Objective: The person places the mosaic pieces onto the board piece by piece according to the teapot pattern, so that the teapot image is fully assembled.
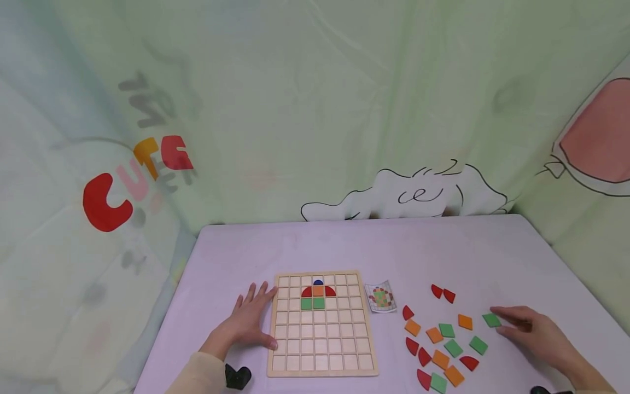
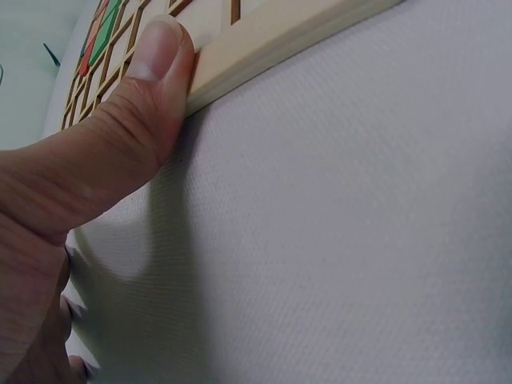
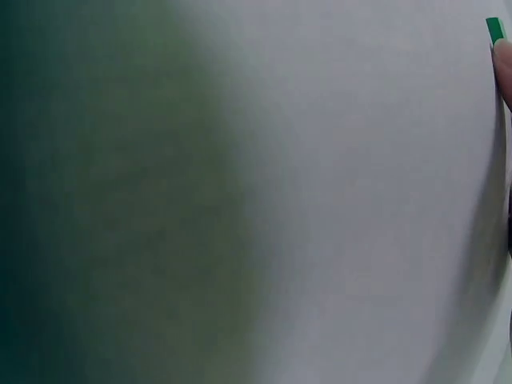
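Observation:
A square wooden grid board (image 1: pixel 320 331) lies on the table. In its upper cells sit a blue piece (image 1: pixel 318 283), two red quarter-round pieces, an orange square (image 1: pixel 318 291) and two green squares (image 1: pixel 307 303). My left hand (image 1: pixel 248 318) rests at the board's left edge, fingers spread, its thumb (image 2: pixel 156 60) lying on the wooden rim. On the right, my right hand (image 1: pixel 534 334) pinches a green square tile (image 1: pixel 491 320) between thumb and forefinger, close to the tabletop. Only that tile's edge (image 3: pixel 495 30) and a fingertip show in the right wrist view.
Between board and right hand, loose orange squares (image 1: pixel 465 322), green squares (image 1: pixel 478 345) and red quarter-round pieces (image 1: pixel 425 357) lie scattered. A small printed pattern card (image 1: pixel 380 297) lies beside the board's upper right. Behind the table (image 1: pixel 236 246) hangs a pale green curtain (image 1: pixel 295 109).

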